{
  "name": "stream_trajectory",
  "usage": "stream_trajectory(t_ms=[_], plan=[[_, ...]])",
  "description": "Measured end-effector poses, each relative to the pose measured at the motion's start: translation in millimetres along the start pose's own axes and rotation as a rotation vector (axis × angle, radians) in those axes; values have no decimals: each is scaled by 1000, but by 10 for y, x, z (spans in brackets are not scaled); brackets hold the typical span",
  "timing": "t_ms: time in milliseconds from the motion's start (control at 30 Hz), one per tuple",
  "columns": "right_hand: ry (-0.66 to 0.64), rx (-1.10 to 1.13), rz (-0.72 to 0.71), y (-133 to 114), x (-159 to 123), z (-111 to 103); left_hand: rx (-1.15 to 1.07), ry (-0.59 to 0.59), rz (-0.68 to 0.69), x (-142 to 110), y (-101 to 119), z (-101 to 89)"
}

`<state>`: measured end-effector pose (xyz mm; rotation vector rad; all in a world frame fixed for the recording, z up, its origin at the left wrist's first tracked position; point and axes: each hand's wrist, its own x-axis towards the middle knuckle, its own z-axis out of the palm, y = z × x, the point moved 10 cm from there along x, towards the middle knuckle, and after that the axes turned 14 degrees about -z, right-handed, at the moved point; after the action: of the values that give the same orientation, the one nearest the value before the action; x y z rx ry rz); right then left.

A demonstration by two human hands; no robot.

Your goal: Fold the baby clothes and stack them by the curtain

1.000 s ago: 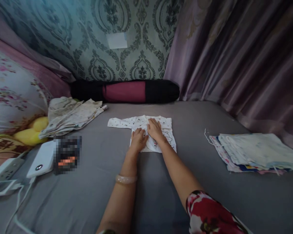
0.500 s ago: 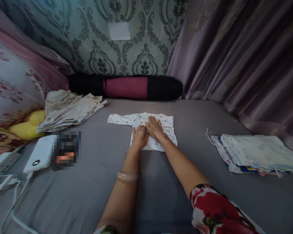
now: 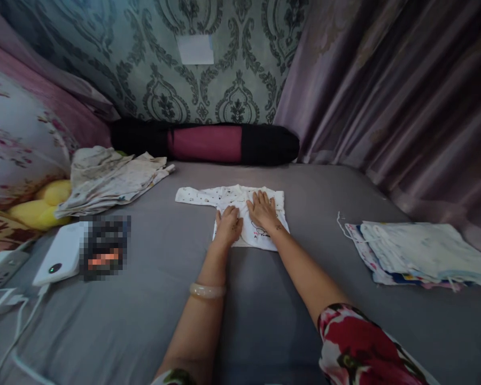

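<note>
A small white baby shirt (image 3: 246, 235) with a printed pattern lies flat on the grey bed sheet (image 3: 152, 256). Its one visible sleeve (image 3: 196, 196) stretches out to the left; the right side ends in a straight edge, the other sleeve apparently folded in. My left hand (image 3: 228, 225) rests on the left part of the shirt front, fingers extended. Beside it, my right hand (image 3: 262, 211) lies flat with spread fingers on the upper right part. Both palms press on the cloth without gripping it. A pale bangle (image 3: 207, 291) circles my left wrist.
To the right lies a stack of folded baby clothes (image 3: 420, 251). A pile of pale patterned cloths (image 3: 116, 182) sits at the left, near a yellow plush (image 3: 44, 206). Closer are a white power bank (image 3: 62, 254), a power strip (image 3: 4, 270) and cables. A black-and-maroon bolster (image 3: 206, 143) lines the wall.
My right hand has slid right across the shirt, away from my left hand, with its fingers spread. My left hand has stayed nearly in place.
</note>
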<state>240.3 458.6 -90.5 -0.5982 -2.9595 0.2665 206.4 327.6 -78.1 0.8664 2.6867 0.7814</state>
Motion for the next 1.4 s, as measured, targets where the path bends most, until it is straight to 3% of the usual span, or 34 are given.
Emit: stream_trajectory(t_ms=[300, 467, 633, 833, 1000, 1100, 1200, 1300, 1400], plan=[[-79, 64, 13, 87, 15, 1, 0, 20, 12, 10, -32, 13], [33, -50, 146, 442, -59, -233, -3, 8, -5, -16, 6, -40], [-23, -75, 183, 716, -100, -157, -12, 5, -18, -8, 4, -43], [-40, -112, 147, 741, -77, -105, -43, 52, -31, 21, -59, -46], [-65, -94, 186, 753, -55, -129, -71, 100, -88, 19, -90, -161], [36, -96, 93, 510, 38, -255, -88, 128, -124, 28, -102, -261], [128, -48, -135, -1, 218, -339, -90, 136, -150, 41, -126, -306], [152, 26, -267, -475, 461, -365, -87, 134, -140, 53, -127, -292], [86, 72, -332, -881, 755, -333, -79, 125, -127, 81, -124, -251]])
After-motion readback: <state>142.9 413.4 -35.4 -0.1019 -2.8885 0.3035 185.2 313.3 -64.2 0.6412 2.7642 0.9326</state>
